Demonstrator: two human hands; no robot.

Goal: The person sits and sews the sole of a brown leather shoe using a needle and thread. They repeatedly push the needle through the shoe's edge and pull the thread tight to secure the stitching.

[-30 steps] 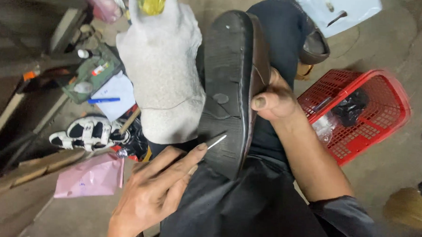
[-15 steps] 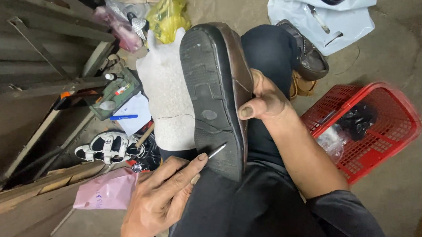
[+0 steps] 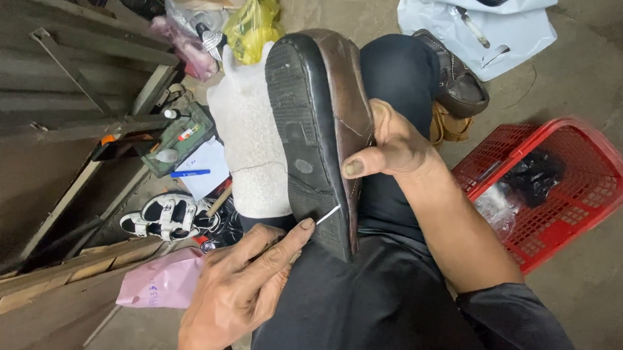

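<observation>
Two hands engaged: brown shoe [image 3: 327, 120] held sole-out on lap by right hand [image 3: 392, 147], gripped round upper; needle [image 3: 329, 214] pinched by left hand [image 3: 242, 290] at sole edge nr heel.

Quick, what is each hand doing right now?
Left hand: closed, pinching a thin metal needle at the shoe sole.
Right hand: closed, gripping the brown shoe.

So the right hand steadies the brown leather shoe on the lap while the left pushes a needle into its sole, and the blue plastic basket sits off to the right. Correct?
Not quite: the head view shows the plastic basket is red, not blue. The rest stands: the right hand steadies the brown leather shoe on the lap, and the left hand pushes the thin metal needle into its sole.
</observation>
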